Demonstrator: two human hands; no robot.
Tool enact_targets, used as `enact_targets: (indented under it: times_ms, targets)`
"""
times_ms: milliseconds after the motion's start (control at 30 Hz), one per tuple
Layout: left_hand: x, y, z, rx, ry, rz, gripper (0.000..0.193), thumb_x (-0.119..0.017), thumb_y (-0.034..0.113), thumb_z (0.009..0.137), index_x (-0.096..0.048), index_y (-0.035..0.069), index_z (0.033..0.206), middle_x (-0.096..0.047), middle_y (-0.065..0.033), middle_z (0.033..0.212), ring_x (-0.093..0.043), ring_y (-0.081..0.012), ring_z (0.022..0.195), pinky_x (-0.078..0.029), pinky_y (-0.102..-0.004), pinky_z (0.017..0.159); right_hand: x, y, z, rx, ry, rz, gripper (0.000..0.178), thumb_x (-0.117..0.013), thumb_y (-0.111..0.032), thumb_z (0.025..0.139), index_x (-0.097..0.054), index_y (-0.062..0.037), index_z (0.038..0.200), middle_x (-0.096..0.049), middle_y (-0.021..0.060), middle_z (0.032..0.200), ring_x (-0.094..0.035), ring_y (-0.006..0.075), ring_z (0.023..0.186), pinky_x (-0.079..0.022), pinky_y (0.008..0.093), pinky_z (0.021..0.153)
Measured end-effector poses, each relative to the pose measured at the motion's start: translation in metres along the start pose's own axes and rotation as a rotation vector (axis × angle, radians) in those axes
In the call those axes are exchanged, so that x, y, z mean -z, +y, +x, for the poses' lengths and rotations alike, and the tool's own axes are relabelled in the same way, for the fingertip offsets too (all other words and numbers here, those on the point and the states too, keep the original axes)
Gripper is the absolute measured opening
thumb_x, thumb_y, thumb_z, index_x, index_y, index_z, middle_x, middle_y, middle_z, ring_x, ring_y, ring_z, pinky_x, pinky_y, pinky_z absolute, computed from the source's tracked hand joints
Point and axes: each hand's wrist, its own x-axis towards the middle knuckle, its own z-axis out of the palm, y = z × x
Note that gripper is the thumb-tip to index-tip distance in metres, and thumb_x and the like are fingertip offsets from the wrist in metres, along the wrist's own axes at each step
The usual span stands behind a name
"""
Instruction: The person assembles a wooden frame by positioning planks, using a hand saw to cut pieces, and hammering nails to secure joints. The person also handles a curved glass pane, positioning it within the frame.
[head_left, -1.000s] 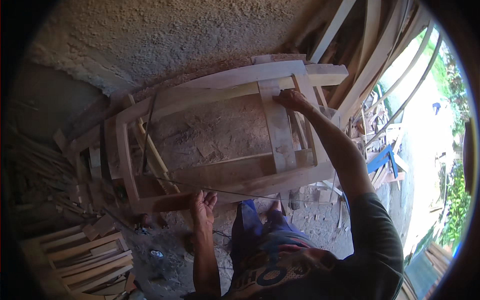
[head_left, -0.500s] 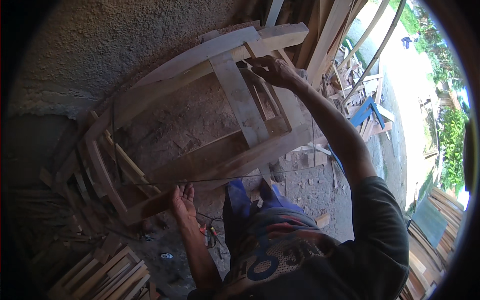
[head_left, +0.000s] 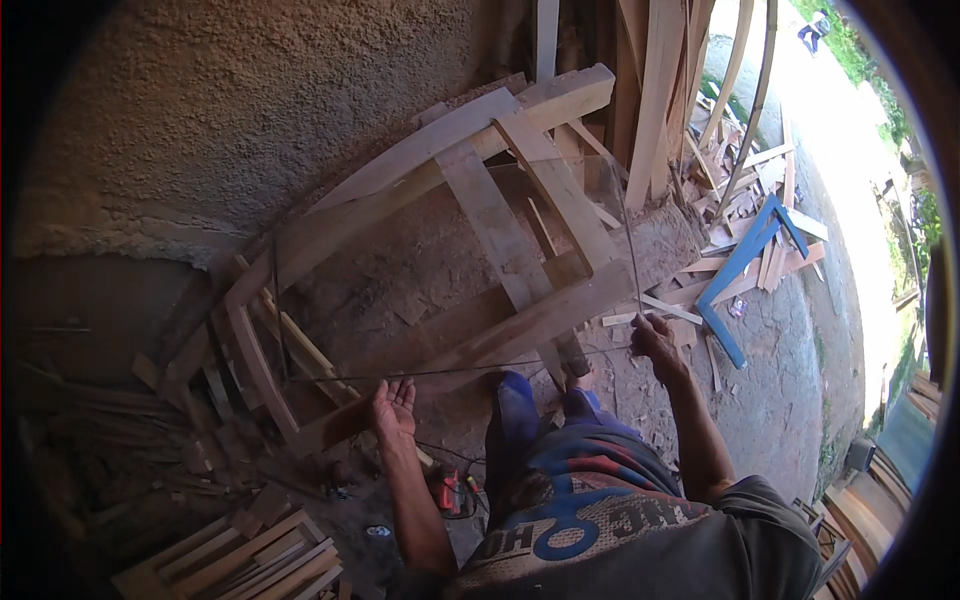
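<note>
A clear glass pane (head_left: 400,300), mostly told by its thin dark edges, is held over a wooden frame (head_left: 560,305). The frame has curved long sides and two crosspieces, and it leans toward the rough wall. My left hand (head_left: 395,405) supports the pane's near edge from below, palm up, fingertips at the edge. At the near right corner, my right hand (head_left: 655,345) grips the pane with curled fingers. Through the glass the frame's crosspiece (head_left: 495,230) shows.
Behind the frame rises a rough wall (head_left: 300,90). Tall boards (head_left: 655,100) stand at the far right, beside wood scraps and a blue angled piece (head_left: 735,280). A red tool (head_left: 450,492) lies near my feet. Stacked wooden frames (head_left: 240,560) are at lower left.
My right hand has come down from the far side to the pane's near right corner. My left hand stays at the near edge. The whole view has shifted slightly.
</note>
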Motion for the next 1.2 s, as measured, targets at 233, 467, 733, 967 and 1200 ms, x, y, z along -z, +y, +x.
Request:
enact_targets:
  times_ms: [233,467,733,967,1200]
  targets:
    - [-0.006,0.007,-0.001,0.065,0.011,-0.037,0.037,-0.061,0.023,0.096,-0.047,-0.002,0.120,-0.055,-0.0176,0.117,-0.063,-0.0349,0.105,-0.055,-0.0443,0.091,-0.010,-0.006,0.013,0.091,0.108,-0.072,0.037,-0.064,-0.040,0.094,-0.059,-0.0054,0.081,-0.054,0.0014,0.066,-0.051,0.0097,0.056,-0.041,0.0268,0.051]
    - [-0.008,0.008,0.004,0.100,-0.059,0.044,0.033,-0.060,0.028,0.097,-0.056,0.001,0.114,-0.064,-0.0115,0.108,-0.065,-0.0267,0.099,-0.054,-0.0403,0.088,-0.005,-0.019,0.023,0.081,0.068,0.006,0.034,-0.065,-0.038,0.094,-0.058,-0.0051,0.086,-0.052,0.0004,0.069,-0.050,0.0097,0.058,-0.041,0.0272,0.052]
    - [-0.002,0.015,0.008,0.046,-0.102,0.326,0.021,-0.062,0.033,0.095,-0.063,0.012,0.094,-0.066,-0.0020,0.079,-0.064,-0.0168,0.066,-0.052,-0.0280,0.055,0.004,-0.023,0.027,0.055,0.007,-0.040,0.040,-0.064,-0.043,0.094,-0.061,-0.0032,0.094,-0.054,0.0012,0.072,-0.052,0.0106,0.060,-0.042,0.0272,0.054]
    - [-0.018,0.019,0.003,-0.067,0.040,0.723,0.027,-0.057,0.036,0.097,-0.063,0.010,0.096,-0.064,-0.0028,0.072,-0.055,-0.0115,0.048,-0.036,-0.0234,0.037,0.009,-0.019,0.036,0.011,-0.014,-0.074,0.037,-0.063,-0.040,0.095,-0.062,-0.0026,0.094,-0.058,0.0026,0.075,-0.056,0.0116,0.062,-0.044,0.0271,0.056]
    - [-0.027,0.016,-0.033,-0.148,0.160,0.764,0.034,-0.059,0.040,0.096,-0.063,0.007,0.092,-0.063,-0.0039,0.067,-0.047,-0.0099,0.041,-0.032,-0.0233,0.035,0.025,-0.032,0.045,-0.050,-0.160,-0.177,0.039,-0.061,-0.041,0.096,-0.064,-0.0022,0.102,-0.064,0.0037,0.080,-0.061,0.0136,0.069,-0.049,0.0273,0.062]
